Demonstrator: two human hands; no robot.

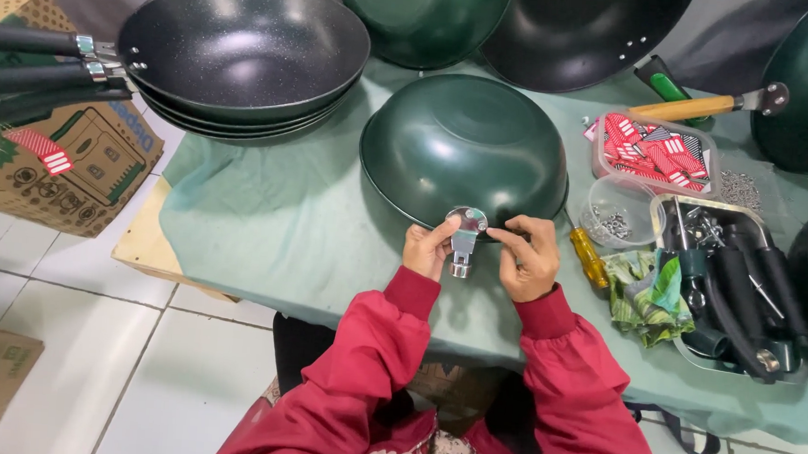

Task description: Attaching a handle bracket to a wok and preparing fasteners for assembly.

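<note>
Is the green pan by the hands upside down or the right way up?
Upside down. The green pan shows its rounded outside on top, with its rim resting on the green cloth.

Dark green wok (465,147), silvery bracket (464,233), red sleeves (387,348), pale green tablecloth (274,219)

We hold a small shiny metal handle bracket (464,233), its round plate up and its stem pointing to six o'clock, against the near rim of a dark green wok (465,147) lying upside down on the table at twelve o'clock.
</note>
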